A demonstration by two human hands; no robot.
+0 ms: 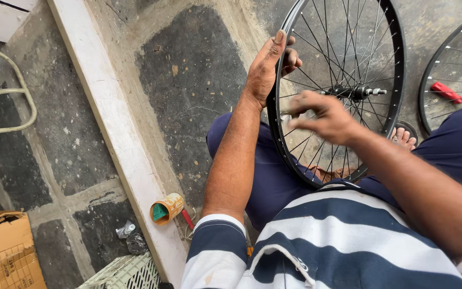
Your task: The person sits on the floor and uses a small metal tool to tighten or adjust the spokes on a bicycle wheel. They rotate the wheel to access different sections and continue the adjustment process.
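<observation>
A black spoked bicycle wheel rim [397, 59] stands upright between my knees, its hub and axle [356, 92] in the middle. My left hand [268, 67] grips the rim's left edge, thumb up along it. My right hand [322, 115], blurred, pinches a small metal tool or spoke part among the spokes near the left side of the rim. I sit in dark blue trousers and a striped shirt; a bare foot [403, 137] shows behind the wheel.
A second black wheel [445, 59] lies at the right with a red-handled tool [446, 92] on it. A white concrete curb [108, 112] runs diagonally; an orange tin [167, 207], cardboard box [4, 251] and pale crate [124, 273] sit near it.
</observation>
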